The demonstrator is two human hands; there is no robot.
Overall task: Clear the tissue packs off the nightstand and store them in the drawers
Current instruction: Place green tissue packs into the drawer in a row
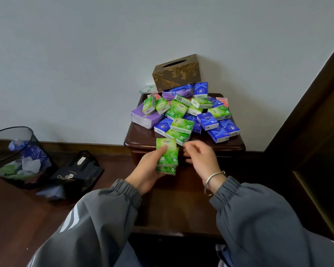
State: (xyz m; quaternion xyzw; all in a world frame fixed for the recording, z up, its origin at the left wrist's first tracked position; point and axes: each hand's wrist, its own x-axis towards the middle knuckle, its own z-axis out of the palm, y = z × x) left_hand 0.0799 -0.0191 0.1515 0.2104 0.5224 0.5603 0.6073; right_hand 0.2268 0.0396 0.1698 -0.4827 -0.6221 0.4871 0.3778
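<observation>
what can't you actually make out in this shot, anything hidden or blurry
Head view only:
Drawers: the nightstand front is dark and sits behind both hands; open or closed is unclear.
How many green tissue packs the left hand holds: its fingers hide the lower ones.
Packs buried under the pile, and any behind the tissue box.
Right hand fingertips: motion-blurred.

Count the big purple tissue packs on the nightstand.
2. The left purple pack lies at the pile's left edge; the rear purple pack sits under the brown tissue box. More may be hidden in the pile.
</observation>
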